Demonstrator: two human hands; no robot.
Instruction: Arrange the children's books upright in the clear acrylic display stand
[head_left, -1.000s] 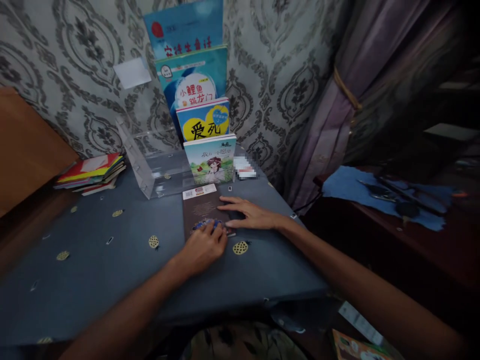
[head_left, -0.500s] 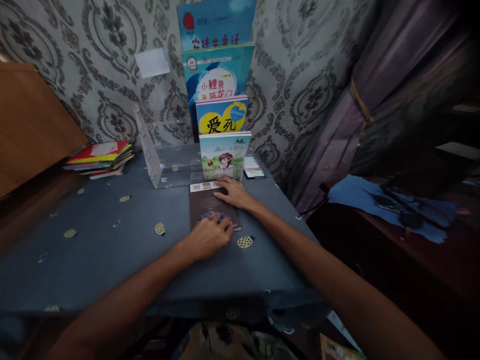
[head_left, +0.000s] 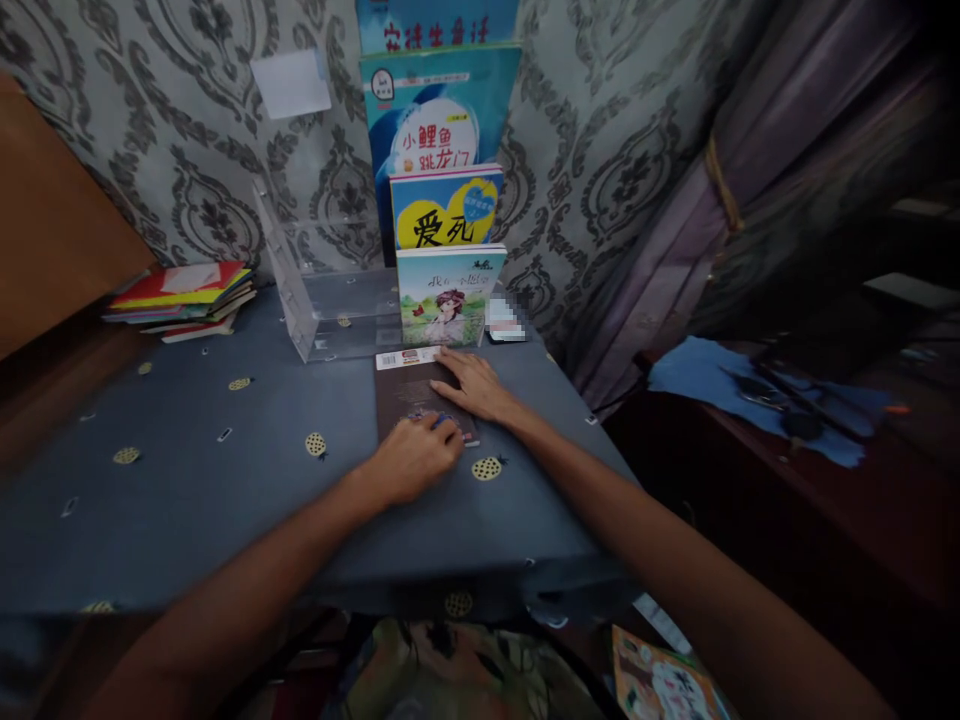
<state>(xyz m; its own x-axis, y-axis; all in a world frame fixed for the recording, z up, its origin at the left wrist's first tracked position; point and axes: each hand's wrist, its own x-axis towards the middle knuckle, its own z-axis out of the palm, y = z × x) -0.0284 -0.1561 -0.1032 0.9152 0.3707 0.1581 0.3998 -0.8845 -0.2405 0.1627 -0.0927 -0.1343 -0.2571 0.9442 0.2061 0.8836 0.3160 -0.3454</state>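
Book (head_left: pixel 409 395), barcode label (head_left: pixel 407 357); left hand (head_left: pixel 416 457) curled on edge, grip unclear; right hand (head_left: pixel 474 386) flat

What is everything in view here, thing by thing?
dark book: 1, dark brown, flat on the tablecloth before the rack
standing books: 4, blue and green covers, stepped in the rack's right side
clear rack: 1, transparent, against the wall
book stack: 1, red, yellow and mixed, back left
tablecloth: 1, grey-blue with pale motifs
white note: 1, white, on the wall
curtain: 1, purple, tied back, right
blue cloth: 1, blue, far right
left hand: 1, curled on the dark book's near end
right hand: 1, flat on its far right part
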